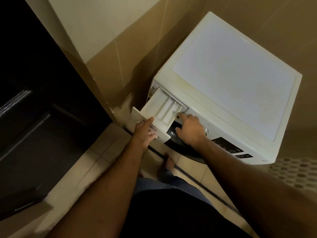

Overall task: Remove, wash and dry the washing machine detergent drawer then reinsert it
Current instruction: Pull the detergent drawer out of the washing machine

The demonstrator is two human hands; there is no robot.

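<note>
drawer pulled out, catch not yet beaten

the detergent drawer point(161, 107) stands well out of the washing machine point(231, 79), its compartments open to view and only its back end inside the slot. the left hand point(145, 132) grasps the drawer's front panel, thumb laid over the top edge and fingers curled under the lip. the right hand point(190, 128) reaches in at the drawer's right rear corner; one finger looks to press by the small insert there, the rest loosely bent and holding nothing, as far as i can tell.

what could go wrong, by my judgement: if the left hand pulls before the release is fully down, the drawer may jam or its catch may snap. a pull off to one side could twist it in its runners. should it come free suddenly, leftover water or detergent could spill onto the tiled floor point(96, 162), and a bare foot point(169, 163) stands right below, so a dropped drawer would land near it.

around: a tiled wall point(130, 48) sits close on the drawer's left, leaving little room to swing it out. a dark door point(34, 100) lies further left. the round door glass point(173, 134) sits under the right hand.
</note>
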